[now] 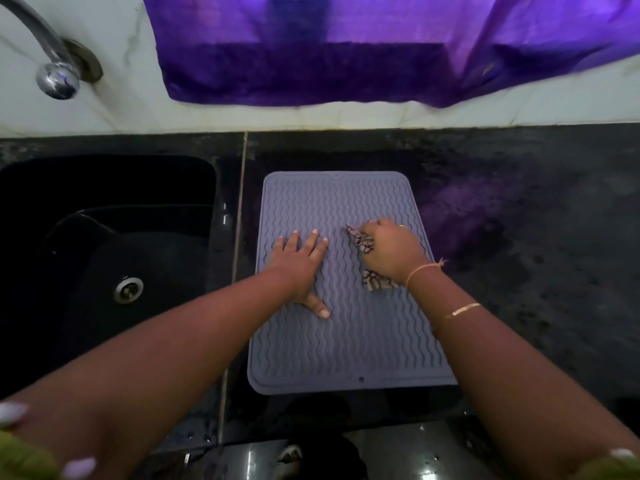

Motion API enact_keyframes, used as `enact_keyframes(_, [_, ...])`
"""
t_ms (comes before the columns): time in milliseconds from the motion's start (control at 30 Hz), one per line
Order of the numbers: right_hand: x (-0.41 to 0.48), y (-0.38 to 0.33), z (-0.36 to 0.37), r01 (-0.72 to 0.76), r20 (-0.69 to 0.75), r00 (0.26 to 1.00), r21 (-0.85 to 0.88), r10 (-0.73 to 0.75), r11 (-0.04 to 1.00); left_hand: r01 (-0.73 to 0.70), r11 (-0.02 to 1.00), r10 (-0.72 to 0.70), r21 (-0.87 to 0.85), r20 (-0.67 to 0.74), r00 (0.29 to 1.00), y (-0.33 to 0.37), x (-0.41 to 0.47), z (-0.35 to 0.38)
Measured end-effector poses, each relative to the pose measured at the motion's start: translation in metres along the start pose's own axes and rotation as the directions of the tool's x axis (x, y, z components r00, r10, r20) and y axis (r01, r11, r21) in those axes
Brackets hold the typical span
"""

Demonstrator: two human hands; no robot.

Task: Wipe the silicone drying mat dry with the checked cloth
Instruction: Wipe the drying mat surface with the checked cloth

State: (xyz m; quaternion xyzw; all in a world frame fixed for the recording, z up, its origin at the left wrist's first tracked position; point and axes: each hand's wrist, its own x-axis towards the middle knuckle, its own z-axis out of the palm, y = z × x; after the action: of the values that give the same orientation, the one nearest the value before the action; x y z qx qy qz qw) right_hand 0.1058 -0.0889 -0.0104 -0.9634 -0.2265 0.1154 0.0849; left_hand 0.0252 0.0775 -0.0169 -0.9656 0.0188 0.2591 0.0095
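A grey silicone drying mat (349,351) with wavy ridges lies on the black countertop, right of the sink. My left hand (301,265) rests flat on the mat's left half, fingers straight and spread, thumb pointing back toward me. My right hand (391,252) sits on the mat's right half with its fingers curled round a bunched checked cloth (375,284). The cloth pokes out in front of the fingers and behind the wrist, and touches the mat. Most of the cloth is hidden under the hand.
A black sink (104,258) with a metal drain lies left of the mat, under a chrome tap (52,64). The dark countertop (536,254) stretches to the right. A purple curtain (381,50) hangs on the white tiled wall behind.
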Motion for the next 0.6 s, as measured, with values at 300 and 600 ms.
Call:
enact_keyframes(300, [-0.09,0.014,-0.005,0.093,0.218,0.963,0.275,-0.156,0.957,0.063,0.989,-0.066,0.137,0.016,0.998,0.006,-0.007,-0.007])
enact_keyframes(600, [-0.037,0.005,-0.032,-0.057,0.09,0.996,0.363,0.026,0.93,-0.164,0.931,0.154,0.327,0.059,0.986,0.006,-0.041,-0.001])
